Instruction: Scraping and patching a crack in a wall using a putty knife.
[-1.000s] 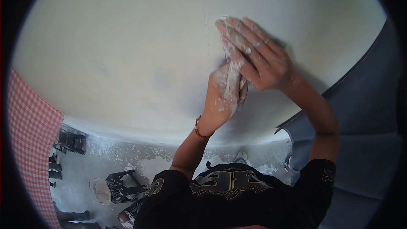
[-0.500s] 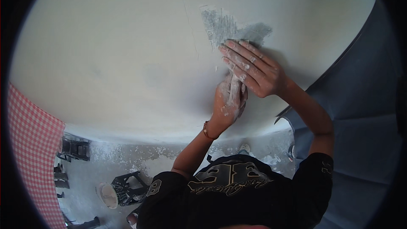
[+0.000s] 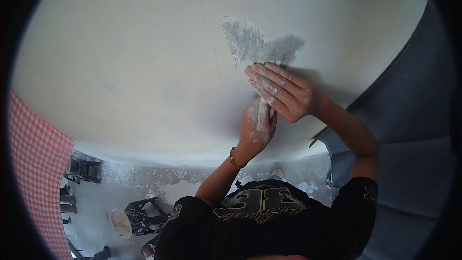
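My left hand (image 3: pixel 256 127), dusted white and with a bracelet at the wrist, is closed round the handle of a scraper. Only the top edge of the scraper's blade (image 3: pixel 268 62) shows; my right hand (image 3: pixel 284 91) lies flat over the rest, its fingers stretched out and flecked with white. The blade is against the pale wall (image 3: pixel 144 58), at the lower end of a bare grey patch (image 3: pixel 243 38) where the coating is off. A thin crack (image 3: pixel 208 29) runs down the wall to the left of that patch.
A dark blue-grey sheet (image 3: pixel 399 130) hangs at the right, and a red-and-white checked cloth (image 3: pixel 38 163) at the left. Below are a bucket (image 3: pixel 120 223), a dark stool (image 3: pixel 147 216) and another dark stool (image 3: pixel 86 169). White flakes litter the floor (image 3: pixel 183 188).
Both hands have moved a little down the wall together with the scraper. The blade's edge, covered before, now shows above my right fingertips. The whole view has shifted slightly.
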